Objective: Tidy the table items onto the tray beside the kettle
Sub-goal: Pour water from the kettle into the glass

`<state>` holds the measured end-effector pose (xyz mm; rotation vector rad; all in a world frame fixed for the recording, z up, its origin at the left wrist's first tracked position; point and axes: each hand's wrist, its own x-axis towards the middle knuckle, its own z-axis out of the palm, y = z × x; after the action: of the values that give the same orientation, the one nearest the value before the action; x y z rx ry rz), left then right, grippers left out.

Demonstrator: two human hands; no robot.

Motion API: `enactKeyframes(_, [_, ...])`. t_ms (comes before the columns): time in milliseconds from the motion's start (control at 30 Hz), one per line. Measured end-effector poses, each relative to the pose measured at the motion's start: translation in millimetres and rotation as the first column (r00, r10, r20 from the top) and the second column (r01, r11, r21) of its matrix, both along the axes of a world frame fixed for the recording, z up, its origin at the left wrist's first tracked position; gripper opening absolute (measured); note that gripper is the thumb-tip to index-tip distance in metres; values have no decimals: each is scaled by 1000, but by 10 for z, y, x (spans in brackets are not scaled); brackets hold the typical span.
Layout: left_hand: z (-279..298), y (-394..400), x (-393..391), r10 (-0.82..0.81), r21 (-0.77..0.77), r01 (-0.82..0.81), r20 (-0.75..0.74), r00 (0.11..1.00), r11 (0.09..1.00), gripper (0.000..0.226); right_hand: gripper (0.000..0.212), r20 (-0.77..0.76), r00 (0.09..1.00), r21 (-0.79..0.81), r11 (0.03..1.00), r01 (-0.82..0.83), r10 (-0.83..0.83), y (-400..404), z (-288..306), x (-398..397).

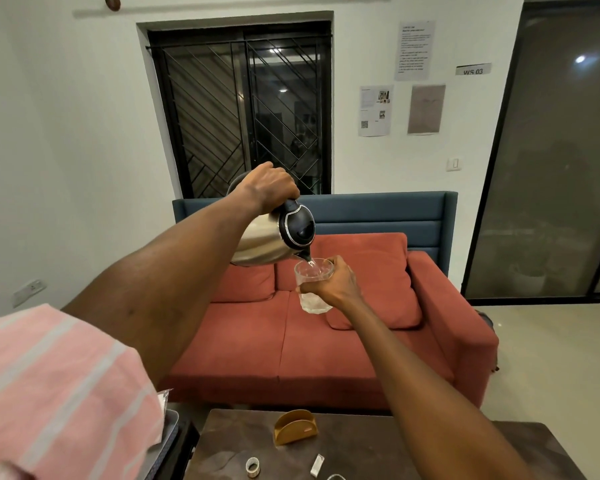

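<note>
Kettle (pixel 267 237), steel-bodied with a black lid and handle, is held up in the air and tipped spout-down over a glass (pixel 312 285); the left hand (pixel 269 188) is wrapped tight round its handle. A thin stream of water runs from the spout into the glass, which is clear with faceted sides and holds some water at the bottom. The right hand (pixel 336 282) grips the glass from its right side, fingers curled round the wall, with the rim just under the spout. Both are raised well above the table (pixel 378 455), in front of a red sofa (pixel 326 341) with a blue panel behind it. On the dark table lie a tan napkin holder (pixel 294 427), upright, a small tape roll (pixel 252 466) nearer the bottom edge, and a small white packet (pixel 316 465) just right of the roll (what it holds cannot be told). A grey tray (pixel 169 432) shows only as an edge at the table's left, mostly hidden behind the pink striped sleeve (pixel 59 393). A barred dark window (pixel 243 112) and papers pinned on the wall stand behind the sofa.
</note>
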<state>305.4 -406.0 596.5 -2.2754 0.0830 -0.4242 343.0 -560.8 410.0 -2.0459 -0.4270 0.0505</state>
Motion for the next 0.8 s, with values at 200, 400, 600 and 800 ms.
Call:
enactKeyframes(200, [36,-1,-25,-1,-2,1,4,1000,1000,23,95,3,1000,-14,1000,-16,16,-13,8,-38])
enactKeyframes(400, [4,28,-40,-8,4,8,-8,1000,1000,23,97,0,1000,-15,1000,-9,9,-32,5,-55])
enactKeyframes(600, [-3,52,-43,-6,8,6,-7,1000,1000,22,99,-13,1000,-31,999,-20,19,-11,-27,-72])
enactKeyframes(800, [-39,88,-34,-3,5,3,-4,1000,1000,22,92,-21,1000,-21,1000,-15,15,11,-36,-80])
